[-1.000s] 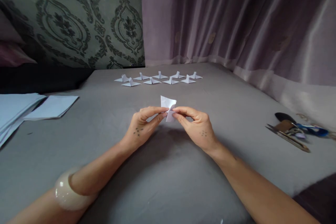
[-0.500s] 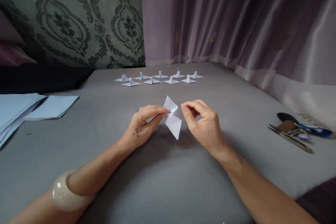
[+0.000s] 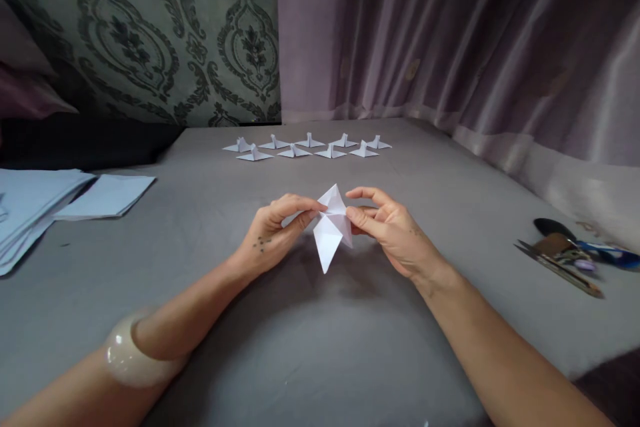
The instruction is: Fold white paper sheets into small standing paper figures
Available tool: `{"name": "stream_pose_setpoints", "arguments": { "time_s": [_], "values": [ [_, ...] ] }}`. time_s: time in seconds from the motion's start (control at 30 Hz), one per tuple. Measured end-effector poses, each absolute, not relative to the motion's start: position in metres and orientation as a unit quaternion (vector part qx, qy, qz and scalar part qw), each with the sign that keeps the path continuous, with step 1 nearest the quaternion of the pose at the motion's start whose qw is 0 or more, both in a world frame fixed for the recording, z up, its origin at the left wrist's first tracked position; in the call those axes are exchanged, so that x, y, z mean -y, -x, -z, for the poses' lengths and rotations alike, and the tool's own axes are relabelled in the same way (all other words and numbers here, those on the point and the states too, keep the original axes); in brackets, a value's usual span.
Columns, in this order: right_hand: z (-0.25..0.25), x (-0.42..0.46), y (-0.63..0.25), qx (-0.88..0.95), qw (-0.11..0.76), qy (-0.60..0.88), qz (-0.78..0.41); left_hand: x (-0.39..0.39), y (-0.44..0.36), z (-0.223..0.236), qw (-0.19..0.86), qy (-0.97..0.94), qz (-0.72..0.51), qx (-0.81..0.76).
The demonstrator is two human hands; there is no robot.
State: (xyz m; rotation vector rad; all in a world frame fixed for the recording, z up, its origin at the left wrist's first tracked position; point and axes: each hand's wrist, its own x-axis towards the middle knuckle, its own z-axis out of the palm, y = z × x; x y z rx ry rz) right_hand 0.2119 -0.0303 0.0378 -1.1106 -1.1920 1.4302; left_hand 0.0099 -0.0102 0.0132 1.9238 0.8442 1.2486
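Observation:
Between my hands, above the tabletop, is a white origami paper figure (image 3: 329, 240) with pointed flaps spread up and down. My left hand (image 3: 274, 227) pinches its left side between thumb and forefinger. My right hand (image 3: 387, 227) has its thumb on the figure's right edge, with lower fingers curled behind it and the forefinger raised off the paper. Part of the right-hand grip is hidden behind the thumb. Farther back, several similar folded paper figures (image 3: 331, 152) stand in two rows, winged and with upright points.
On the left lie stacks of white paper sheets (image 3: 35, 207) and a smaller paper pile (image 3: 107, 197). A pointed metal tool (image 3: 560, 269) and blue-handled scissors (image 3: 607, 252) lie at the right on the grey table (image 3: 320, 360). A curtain (image 3: 425, 33) hangs behind.
The origami paper figure has turned, its lower flap now pointing down to the left. My right hand has moved onto its right edge, its forefinger lifting away from the thumb.

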Motion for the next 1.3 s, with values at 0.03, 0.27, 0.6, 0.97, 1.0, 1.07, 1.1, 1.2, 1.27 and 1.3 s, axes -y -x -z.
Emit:
{"name": "stream_pose_setpoints", "arguments": {
  "time_s": [0.03, 0.27, 0.6, 0.97, 1.0, 1.07, 1.1, 1.2, 1.27, 1.3],
  "values": [
    [-0.038, 0.03, -0.212, 0.479, 0.466, 0.445, -0.596, 0.009, -0.009, -0.013, 0.335, -0.746, -0.483, -0.314],
    [-0.033, 0.027, -0.213, 0.345, 0.452, 0.385, -0.727, 0.01, -0.009, -0.015, 0.332, -0.752, -0.506, -0.261],
    [-0.032, 0.032, -0.207, 0.487, 0.486, 0.377, -0.62, 0.015, -0.009, -0.018, 0.371, -0.725, -0.465, -0.347],
    [-0.033, 0.034, -0.201, 0.486, 0.514, 0.443, -0.55, 0.015, -0.01, -0.015, 0.405, -0.716, -0.464, -0.329],
    [-0.033, 0.035, -0.201, 0.488, 0.509, 0.448, -0.549, 0.015, -0.011, -0.015, 0.387, -0.722, -0.467, -0.334],
    [-0.034, 0.036, -0.201, 0.494, 0.495, 0.456, -0.55, 0.015, -0.012, -0.015, 0.354, -0.729, -0.477, -0.341],
    [-0.034, 0.036, -0.2, 0.494, 0.491, 0.459, -0.552, 0.016, -0.012, -0.015, 0.343, -0.729, -0.483, -0.343],
    [-0.034, 0.038, -0.199, 0.482, 0.49, 0.456, -0.565, 0.016, -0.011, -0.015, 0.344, -0.724, -0.487, -0.348],
    [-0.035, 0.037, -0.199, 0.471, 0.501, 0.45, -0.57, 0.017, -0.01, -0.016, 0.38, -0.71, -0.476, -0.354],
    [-0.035, 0.037, -0.199, 0.468, 0.508, 0.447, -0.568, 0.017, -0.01, -0.016, 0.413, -0.696, -0.469, -0.354]
  ]
}}
